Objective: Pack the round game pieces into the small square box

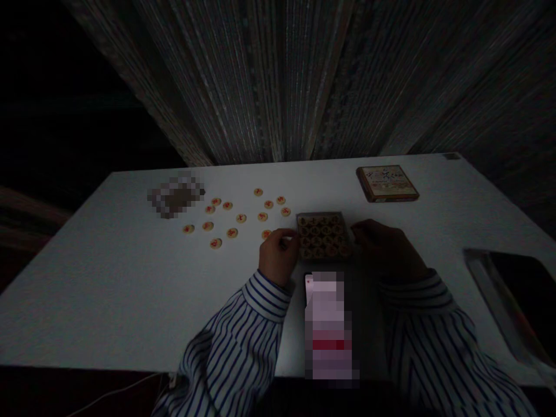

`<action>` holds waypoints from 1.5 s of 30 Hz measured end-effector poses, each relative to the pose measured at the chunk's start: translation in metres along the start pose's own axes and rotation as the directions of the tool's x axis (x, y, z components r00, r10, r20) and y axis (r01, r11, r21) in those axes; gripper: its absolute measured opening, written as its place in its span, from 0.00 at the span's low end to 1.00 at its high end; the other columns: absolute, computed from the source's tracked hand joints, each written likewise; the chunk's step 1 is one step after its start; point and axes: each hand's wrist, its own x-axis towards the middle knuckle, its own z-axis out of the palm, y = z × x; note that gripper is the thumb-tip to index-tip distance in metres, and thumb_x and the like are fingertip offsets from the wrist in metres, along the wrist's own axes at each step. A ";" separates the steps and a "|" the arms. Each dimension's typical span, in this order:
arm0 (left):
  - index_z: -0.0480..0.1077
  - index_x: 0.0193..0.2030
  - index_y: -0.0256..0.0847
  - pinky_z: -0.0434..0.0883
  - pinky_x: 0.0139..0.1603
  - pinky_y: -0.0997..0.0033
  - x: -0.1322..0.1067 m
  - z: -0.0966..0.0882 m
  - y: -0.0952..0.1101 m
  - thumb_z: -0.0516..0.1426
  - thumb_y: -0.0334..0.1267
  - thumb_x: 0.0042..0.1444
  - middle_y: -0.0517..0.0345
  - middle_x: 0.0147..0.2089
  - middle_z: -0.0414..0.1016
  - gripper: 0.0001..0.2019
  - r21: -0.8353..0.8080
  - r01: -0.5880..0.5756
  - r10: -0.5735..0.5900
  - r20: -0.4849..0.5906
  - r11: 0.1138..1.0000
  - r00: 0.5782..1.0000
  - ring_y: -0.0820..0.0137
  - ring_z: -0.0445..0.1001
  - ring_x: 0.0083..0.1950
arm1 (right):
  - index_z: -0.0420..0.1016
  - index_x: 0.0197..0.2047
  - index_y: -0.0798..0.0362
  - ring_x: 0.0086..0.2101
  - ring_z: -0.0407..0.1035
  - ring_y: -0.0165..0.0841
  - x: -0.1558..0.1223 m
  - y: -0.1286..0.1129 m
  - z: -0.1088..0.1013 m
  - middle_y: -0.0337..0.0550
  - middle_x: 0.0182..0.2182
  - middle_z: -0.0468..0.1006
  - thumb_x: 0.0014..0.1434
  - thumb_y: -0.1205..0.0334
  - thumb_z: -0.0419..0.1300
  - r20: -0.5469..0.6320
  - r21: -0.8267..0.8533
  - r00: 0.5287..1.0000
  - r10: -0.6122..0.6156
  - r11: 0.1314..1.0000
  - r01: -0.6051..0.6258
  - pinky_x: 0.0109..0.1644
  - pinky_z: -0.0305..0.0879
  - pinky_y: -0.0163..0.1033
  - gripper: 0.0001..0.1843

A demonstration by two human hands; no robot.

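Note:
A small open box (324, 234) packed with round wooden game pieces sits on the white table (108, 278) in front of me. My left hand (278, 255) is curled at the box's left edge, fingers closed against it. At the right edge, my right hand (384, 249) grips the box with bent fingers. Several loose round pieces with red marks (232, 233) lie scattered to the left of the box. Both arms wear striped sleeves.
The box lid (387, 183) lies at the back right of the table. A phone (328, 324) lies close to me between my arms. A dark tray-like object (512, 301) sits at the right edge. A striped curtain (278, 81) hangs behind the table.

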 end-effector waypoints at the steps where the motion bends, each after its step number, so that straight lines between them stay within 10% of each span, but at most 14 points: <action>1: 0.73 0.33 0.36 0.65 0.27 0.77 0.000 0.000 0.000 0.55 0.35 0.49 0.59 0.24 0.73 0.07 -0.005 -0.002 0.002 -0.004 1.000 1.000 0.75 0.70 0.25 | 0.72 0.35 0.55 0.27 0.73 0.36 0.000 0.000 0.000 0.45 0.26 0.78 0.56 0.60 0.49 0.001 -0.001 1.000 0.006 1.000 -0.006 0.28 0.64 0.37 0.12; 45: 0.72 0.34 0.36 0.64 0.25 0.78 0.003 0.007 -0.007 0.54 0.34 0.47 0.60 0.24 0.71 0.08 -0.125 -0.061 0.047 -0.108 0.990 0.993 0.77 0.66 0.23 | 0.72 0.34 0.55 0.27 0.71 0.34 0.002 0.000 0.001 0.45 0.26 0.77 0.55 0.61 0.49 -0.115 0.056 0.993 -0.021 0.998 0.028 0.30 0.63 0.37 0.12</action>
